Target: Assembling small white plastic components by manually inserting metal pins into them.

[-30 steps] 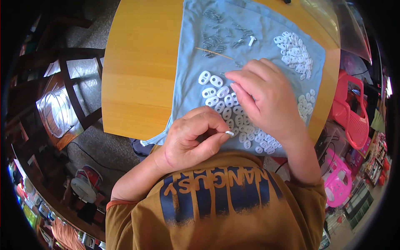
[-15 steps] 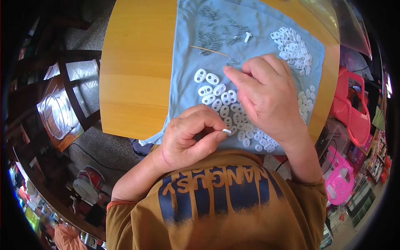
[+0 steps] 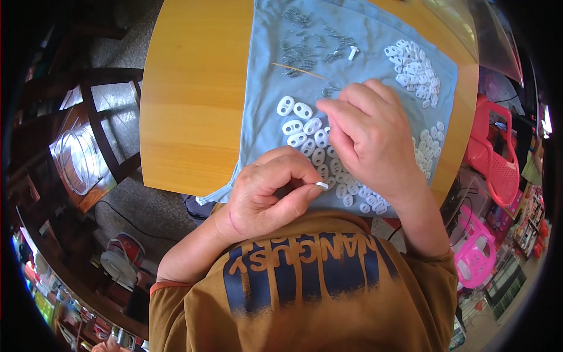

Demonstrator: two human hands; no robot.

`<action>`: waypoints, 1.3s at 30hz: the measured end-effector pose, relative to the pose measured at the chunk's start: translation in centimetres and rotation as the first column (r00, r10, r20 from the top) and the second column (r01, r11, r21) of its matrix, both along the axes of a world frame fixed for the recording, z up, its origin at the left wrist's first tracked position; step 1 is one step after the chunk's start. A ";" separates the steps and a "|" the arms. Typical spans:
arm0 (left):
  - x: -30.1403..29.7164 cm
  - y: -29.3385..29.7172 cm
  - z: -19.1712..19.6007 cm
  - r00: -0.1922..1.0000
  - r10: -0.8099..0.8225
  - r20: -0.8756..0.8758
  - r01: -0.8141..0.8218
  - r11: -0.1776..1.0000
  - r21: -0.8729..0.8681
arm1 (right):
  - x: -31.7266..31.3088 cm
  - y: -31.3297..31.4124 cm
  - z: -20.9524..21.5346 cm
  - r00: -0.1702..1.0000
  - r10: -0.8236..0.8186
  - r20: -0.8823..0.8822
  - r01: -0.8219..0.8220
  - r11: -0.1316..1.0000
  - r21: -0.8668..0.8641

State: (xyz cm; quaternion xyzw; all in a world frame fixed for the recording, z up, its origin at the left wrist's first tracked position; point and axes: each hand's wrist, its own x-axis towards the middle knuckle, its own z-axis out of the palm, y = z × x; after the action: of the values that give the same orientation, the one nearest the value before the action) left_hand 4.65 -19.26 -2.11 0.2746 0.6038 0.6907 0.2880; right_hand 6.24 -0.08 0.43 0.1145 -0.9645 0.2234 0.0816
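My left hand (image 3: 272, 185) pinches a small white plastic piece (image 3: 322, 185) between thumb and forefinger, just above the cloth's near edge. My right hand (image 3: 372, 135) is over the middle of the cloth, fingers curled, its forefinger tip beside some small metal springs (image 3: 328, 92). Whether it grips a spring is hidden. Between and below the hands lie several white oval pieces with two holes (image 3: 302, 110), partly covered by the right hand. A thin wooden stick (image 3: 299, 70) lies in front of the right fingertips, next to a heap of springs (image 3: 299, 56).
A light blue cloth (image 3: 264, 94) covers the right part of the wooden table (image 3: 193, 100). At the far right are a pile of small white pieces (image 3: 416, 70) and more white pieces (image 3: 431, 141). A white T-shaped piece (image 3: 352, 53) lies near the springs. Pink chairs (image 3: 492, 152) stand beyond the table.
My right hand has drawn slightly back from the springs, and its fingers have curled in more. My left hand stays put with its white piece.
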 end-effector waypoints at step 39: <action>-0.1 0.0 0.0 0.998 -0.005 0.063 0.005 1.000 -0.006 | 0.8 0.1 -1.0 0.988 -0.054 -0.147 0.089 0.965 0.247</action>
State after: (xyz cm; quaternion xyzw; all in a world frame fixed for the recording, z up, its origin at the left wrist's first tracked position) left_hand 4.57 -19.29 -2.07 0.2532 0.5958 0.6965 0.3094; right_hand 7.08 0.05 -0.52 0.1043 -0.9806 0.0873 0.1415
